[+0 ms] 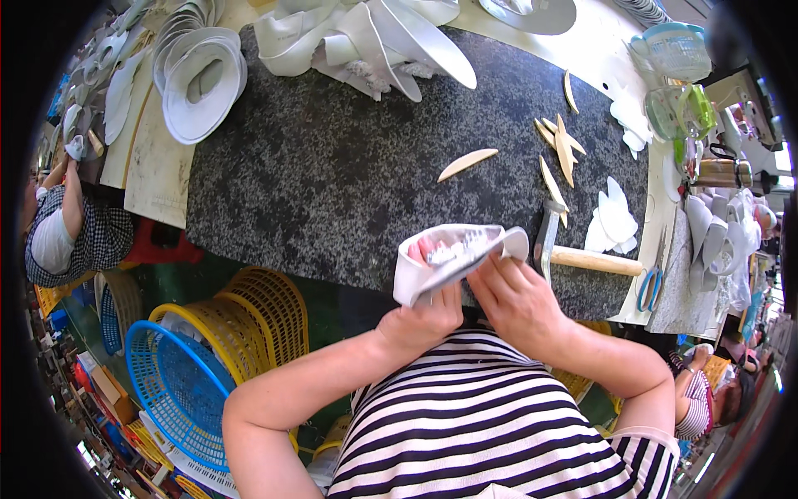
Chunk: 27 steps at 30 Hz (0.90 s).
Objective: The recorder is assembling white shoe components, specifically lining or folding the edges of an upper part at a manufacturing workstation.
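Note:
Just over the near edge of the dark speckled work board (332,183), I hold a white shoe upper (407,279), bent round into a curve. My left hand (424,324) grips its near left side, and some of its fingertips show inside the curve. The fingers of my right hand (522,301) are closed on its right end. A crumpled whitish patch shows inside the upper. Right of my hands lies a hammer (597,260) with a wooden handle. Cream crescent-shaped pieces (564,151) lie beyond it, with a single crescent piece (467,164) farther left.
White uppers (357,41) are heaped at the back, beside a stack of ring-shaped uppers (199,108). White cut pieces (613,220) and blue-handled scissors (652,289) lie on the right. Blue (141,374) and yellow baskets (283,308) stand below left. Other people (75,224) work on both sides.

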Available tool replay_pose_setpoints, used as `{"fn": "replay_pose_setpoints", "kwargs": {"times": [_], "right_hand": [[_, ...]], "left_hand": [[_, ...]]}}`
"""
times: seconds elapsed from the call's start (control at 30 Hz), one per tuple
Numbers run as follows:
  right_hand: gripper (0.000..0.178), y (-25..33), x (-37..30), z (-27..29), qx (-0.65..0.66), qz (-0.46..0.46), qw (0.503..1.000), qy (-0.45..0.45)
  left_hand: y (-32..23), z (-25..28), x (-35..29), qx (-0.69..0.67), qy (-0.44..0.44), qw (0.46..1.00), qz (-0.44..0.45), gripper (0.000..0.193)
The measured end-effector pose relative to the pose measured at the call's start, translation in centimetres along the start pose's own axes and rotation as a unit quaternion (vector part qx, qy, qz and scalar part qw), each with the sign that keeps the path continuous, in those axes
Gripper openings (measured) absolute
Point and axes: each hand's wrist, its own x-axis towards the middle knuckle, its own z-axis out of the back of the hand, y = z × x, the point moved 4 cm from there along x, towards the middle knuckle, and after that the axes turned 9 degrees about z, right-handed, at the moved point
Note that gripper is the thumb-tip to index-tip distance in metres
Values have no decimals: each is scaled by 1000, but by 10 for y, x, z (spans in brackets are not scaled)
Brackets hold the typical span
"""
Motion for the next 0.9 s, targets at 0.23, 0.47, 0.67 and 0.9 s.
{"fn": "replay_pose_setpoints", "kwargs": {"times": [0.23, 0.47, 0.67, 0.9], "right_hand": [[54, -4, -8, -9, 10, 21, 1000, -9], [55, -10, 13, 2, 7, 22, 1000, -8], [52, -15, 32, 11, -46, 32, 998, -1], [29, -36, 31, 24, 74, 73, 994, -18]], "left_hand": [[6, 1, 4, 21, -2, 1000, -23, 43], [11, 1, 2, -16, 24, 997, -70, 40], [45, 10, 18, -248, 97, 960, 92, 38], [59, 7, 25, -355, 138, 919, 103, 24]]}}
